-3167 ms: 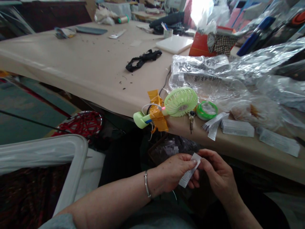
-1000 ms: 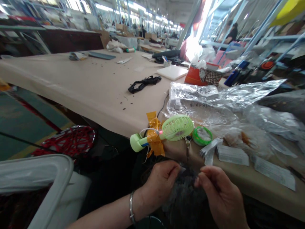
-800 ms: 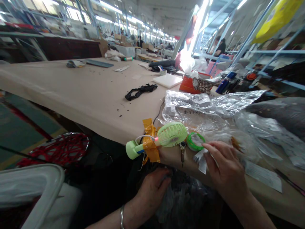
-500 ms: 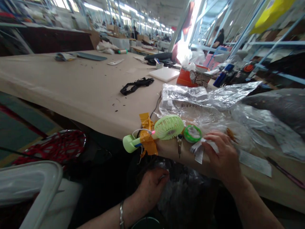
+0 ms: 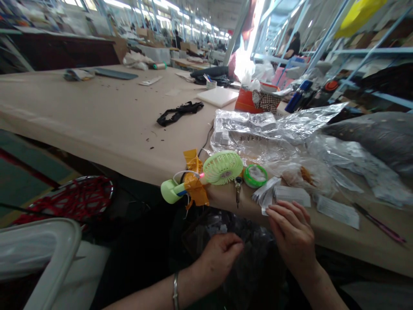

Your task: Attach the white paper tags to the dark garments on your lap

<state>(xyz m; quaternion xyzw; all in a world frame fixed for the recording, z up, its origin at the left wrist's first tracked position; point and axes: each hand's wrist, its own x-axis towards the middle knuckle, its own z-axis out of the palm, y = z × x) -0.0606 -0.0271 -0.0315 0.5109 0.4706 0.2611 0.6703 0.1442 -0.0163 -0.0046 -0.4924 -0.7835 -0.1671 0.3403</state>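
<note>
My left hand point(image 5: 219, 257) is in front of the table edge, thumb and forefinger pinched. Anything between those fingertips is too small to make out. My right hand point(image 5: 292, 237) is at the table edge, its fingers bent together and the thumb partly hidden. Its fingertips meet the lower end of a bunch of white strips point(image 5: 266, 196); whether it grips them or a separate piece is hidden. Just behind that hand lies a flat stack of white printed labels point(image 5: 293, 196). Another label piece point(image 5: 337, 212) lies to its right.
A green handheld fan point(image 5: 223, 168) is taped to the table edge. Beside it are a small screwdriver-like tool point(image 5: 238, 189) and a green tape roll point(image 5: 255, 176). Clear plastic bags point(image 5: 251, 142) lie behind. Tweezers point(image 5: 380, 224) lie right; a black strap point(image 5: 179, 113) is farther back.
My right hand has drawn back toward the table edge and uncovered the flat label stack. My left hand has moved up and right, closer to it. The view has shifted slightly.
</note>
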